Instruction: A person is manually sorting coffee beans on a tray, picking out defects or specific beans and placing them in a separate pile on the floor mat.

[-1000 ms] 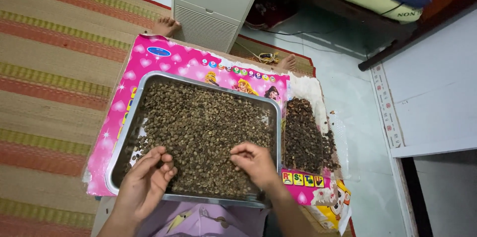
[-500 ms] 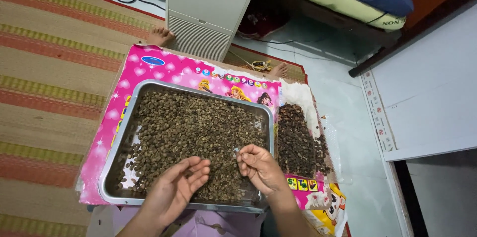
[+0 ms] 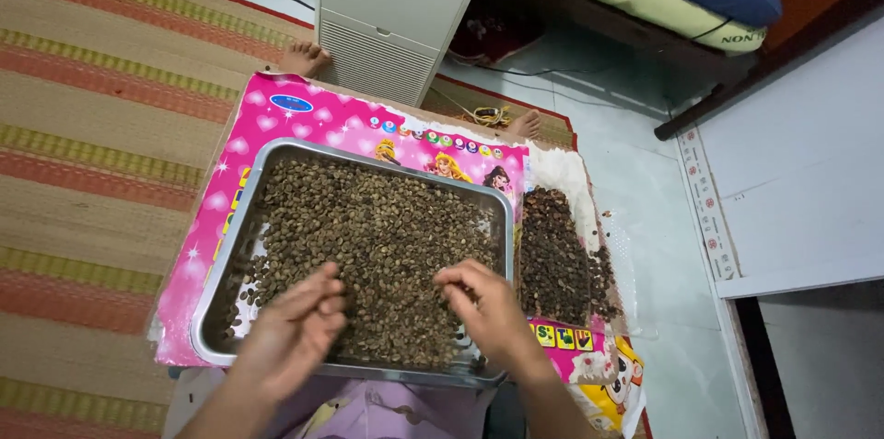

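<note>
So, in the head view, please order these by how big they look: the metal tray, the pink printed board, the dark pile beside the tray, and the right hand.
1. pink printed board, partly covered by the tray
2. metal tray
3. dark pile
4. right hand, though it is nearer the camera, so unsure

Silver tray [image 3: 224, 264], brown-olive beans [image 3: 378, 227]; pink heart-patterned board [image 3: 304, 117]; tan-red striped mat [image 3: 101, 108].

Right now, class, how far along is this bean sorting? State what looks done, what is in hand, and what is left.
Done: a darker pile lies beside the tray. In hand: the left hand and right hand rest in the beans, right fingertips pinched. Left: beans cover most of the tray.
</note>
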